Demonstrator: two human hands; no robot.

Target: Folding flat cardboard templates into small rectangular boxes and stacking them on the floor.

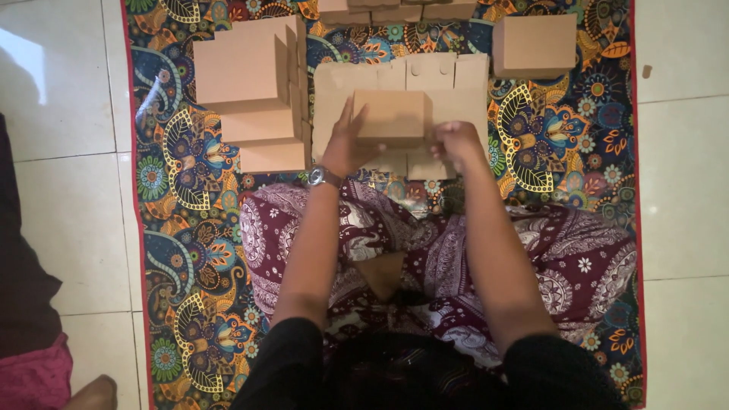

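Currently folding: stack of finished cardboard boxes sitting left of left hand; both hands, left and right hand, clamping half-formed box between them over flat cardboard blank; another finished box lying beyond right hand. Flaps remaining unfolded.

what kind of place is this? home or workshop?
Likely a home floor used for box folding, not a workshop: pale floor tiles, a patterned mat spread over them, and stacked cardboard boxes beside the seated person's hands.
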